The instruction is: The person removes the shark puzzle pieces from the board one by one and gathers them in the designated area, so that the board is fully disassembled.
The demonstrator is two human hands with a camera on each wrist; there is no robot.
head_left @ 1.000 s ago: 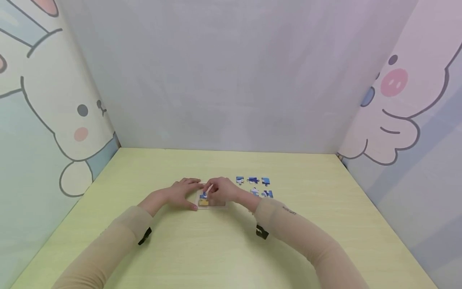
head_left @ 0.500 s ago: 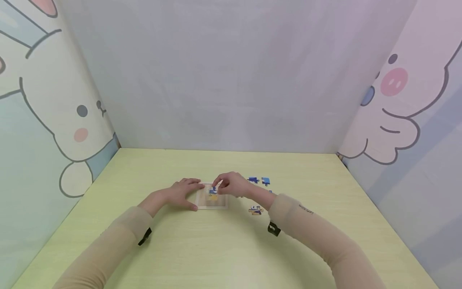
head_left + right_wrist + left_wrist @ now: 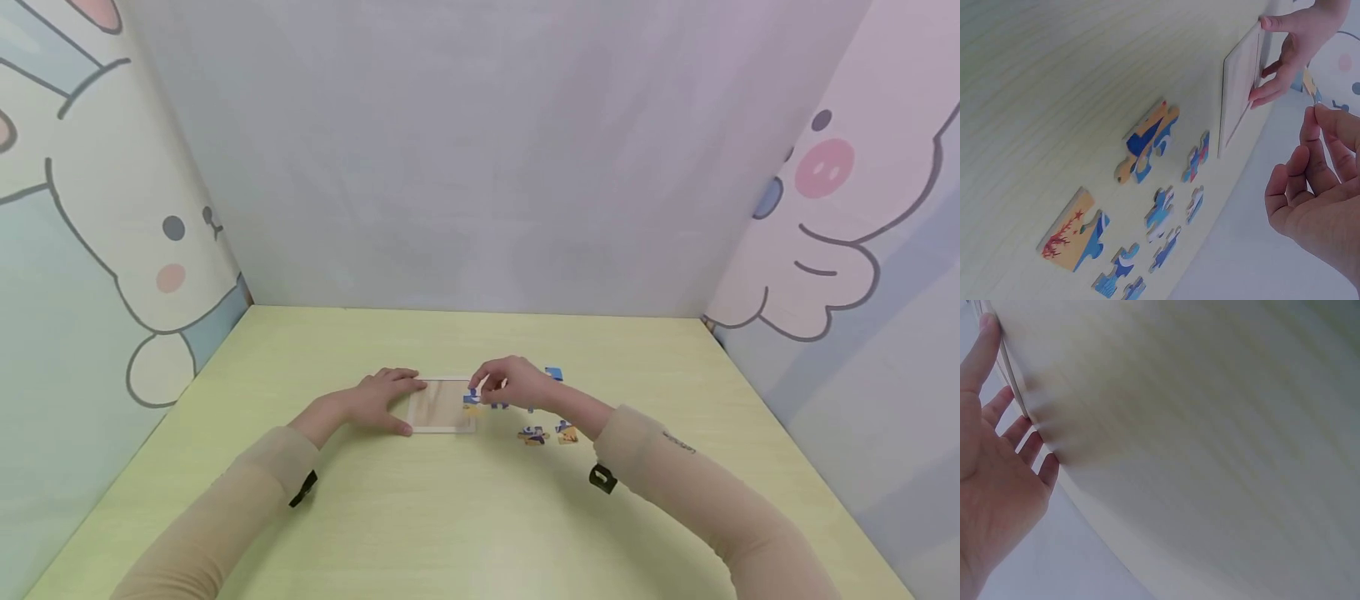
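My right hand [image 3: 519, 383] pinches a blue-and-yellow jigsaw piece [image 3: 471, 401] between thumb and fingertips, above the right edge of a shallow wooden puzzle tray [image 3: 442, 431]. In the right wrist view that piece [image 3: 1310, 85] sticks out past the fingertips. My left hand [image 3: 381, 402] rests with spread fingers along the tray's left side, thumb at the near corner. The tray's bare wooden floor shows. From the left wrist, my left hand [image 3: 1007, 456] is seen with its fingertips at the tray's edge.
Several loose jigsaw pieces lie on the table right of the tray, among them a coral-patterned piece [image 3: 1072, 231], a turtle piece [image 3: 1147, 137] and a blue piece [image 3: 553, 373]. A pale curtain [image 3: 480, 167] and cartoon-printed side panels stand around the table [image 3: 420, 517].
My right hand has lifted the blue-and-yellow jigsaw piece from the tray's left part and carried it rightward to the tray's right edge. My left hand has stayed in place.
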